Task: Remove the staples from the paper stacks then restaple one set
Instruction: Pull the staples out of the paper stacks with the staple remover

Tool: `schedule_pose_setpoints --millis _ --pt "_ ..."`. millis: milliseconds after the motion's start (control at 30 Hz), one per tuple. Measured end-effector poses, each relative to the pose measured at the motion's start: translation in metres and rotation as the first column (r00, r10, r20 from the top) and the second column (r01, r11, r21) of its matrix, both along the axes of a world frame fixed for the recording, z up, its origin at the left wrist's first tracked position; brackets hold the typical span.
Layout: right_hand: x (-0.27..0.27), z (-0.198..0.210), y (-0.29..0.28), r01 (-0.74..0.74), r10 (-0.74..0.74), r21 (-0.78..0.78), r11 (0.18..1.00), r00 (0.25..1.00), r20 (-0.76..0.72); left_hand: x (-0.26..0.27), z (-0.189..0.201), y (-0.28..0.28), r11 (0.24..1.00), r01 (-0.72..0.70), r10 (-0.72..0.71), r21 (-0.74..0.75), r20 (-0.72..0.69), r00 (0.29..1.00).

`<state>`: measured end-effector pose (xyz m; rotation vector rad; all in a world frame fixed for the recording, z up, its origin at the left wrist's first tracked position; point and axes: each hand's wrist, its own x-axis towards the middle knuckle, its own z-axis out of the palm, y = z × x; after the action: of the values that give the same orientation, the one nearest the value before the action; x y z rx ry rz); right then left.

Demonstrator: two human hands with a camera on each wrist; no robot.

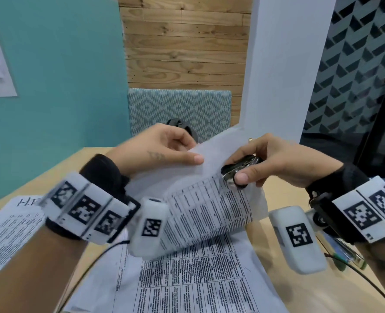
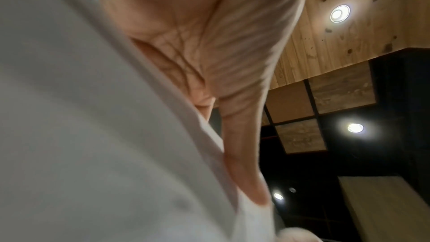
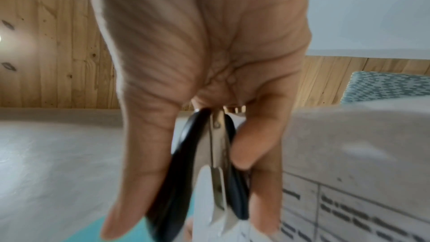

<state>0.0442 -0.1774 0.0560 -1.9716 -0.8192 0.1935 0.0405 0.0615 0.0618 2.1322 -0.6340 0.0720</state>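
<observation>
The left hand pinches the upper corner of the lifted paper stack above the worktop, while the right hand grips the black-and-metal staple remover, its jaws closed on the same stack's top edge just beside the left thumb. Staple removal appears to be in progress on this stack. More printed sheets lie on the worktop below the lifted stack, whether stapled cannot be told, and restapling is judged not yet begun.
</observation>
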Motion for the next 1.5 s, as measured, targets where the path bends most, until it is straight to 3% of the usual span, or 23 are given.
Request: schedule_pose_setpoints --millis 133,267,333,433,533,667,833,933,1000,1100,1167,1233,1300,1400,1500 --pt "0.001 0.009 -0.009 0.038 -0.051 0.207 0.978 0.997 0.054 0.004 0.001 0.063 0.997 -0.044 0.040 -0.059 -0.078 0.996" --pt "0.002 0.012 -0.011 0.073 -0.100 0.359 0.931 0.993 0.058 0.009 -0.041 0.081 0.942 -0.031 -0.052 -0.334 -0.238 0.970" --pt "0.002 0.010 -0.008 0.091 -0.123 0.385 0.919 0.991 0.059 0.015 -0.061 0.073 0.942 -0.065 -0.016 -0.330 -0.238 0.971" --pt "0.004 0.006 -0.005 0.130 -0.167 0.393 0.910 0.984 0.063 0.019 -0.069 0.054 0.939 -0.106 0.056 -0.327 -0.157 0.986" --pt "0.006 0.005 -0.006 0.182 -0.239 0.386 0.904 0.965 0.104 0.022 -0.054 0.045 0.877 -0.186 0.187 -0.444 -0.042 0.982" --pt "0.012 0.004 -0.012 0.221 -0.289 0.381 0.898 0.948 0.132 0.019 -0.022 0.060 0.782 -0.232 0.376 -0.579 0.142 0.916" --pt "0.014 -0.004 -0.008 0.223 -0.254 0.259 0.940 0.963 0.092 -0.014 0.032 0.111 0.735 -0.240 0.519 -0.635 0.299 0.801" --pt "0.015 -0.012 -0.002 0.219 -0.228 0.132 0.967 0.972 0.055 -0.041 0.057 0.144 0.731 -0.387 0.616 -0.562 0.298 0.729" --pt "0.015 -0.017 0.002 0.204 -0.206 0.041 0.978 0.977 0.049 -0.051 0.064 0.165 0.692 -0.506 0.677 -0.515 0.221 0.702" --pt "0.014 -0.024 0.010 0.166 -0.162 -0.041 0.985 0.984 0.077 -0.054 0.057 0.196 0.575 -0.694 0.772 -0.432 0.008 0.635" --pt "0.015 -0.028 0.014 0.158 -0.151 -0.072 0.985 0.984 0.093 -0.052 0.036 0.225 0.537 -0.822 0.799 -0.190 -0.196 0.568" --pt "0.017 -0.033 0.016 0.154 -0.146 -0.091 0.984 0.985 0.089 -0.047 0.006 0.260 0.541 -0.833 0.809 0.112 -0.340 0.479" --pt "0.017 -0.037 0.017 0.154 -0.146 -0.105 0.983 0.986 0.074 -0.039 -0.026 0.291 0.525 -0.789 0.832 0.320 -0.391 0.395" --pt "0.017 -0.043 0.019 0.151 -0.145 -0.143 0.978 0.988 0.053 -0.024 -0.073 0.323 0.446 -0.714 0.893 0.540 -0.320 0.316" --pt "0.019 -0.048 0.020 0.142 -0.138 -0.188 0.972 0.990 0.031 -0.020 -0.097 0.314 0.366 -0.661 0.930 0.655 -0.249 0.269"
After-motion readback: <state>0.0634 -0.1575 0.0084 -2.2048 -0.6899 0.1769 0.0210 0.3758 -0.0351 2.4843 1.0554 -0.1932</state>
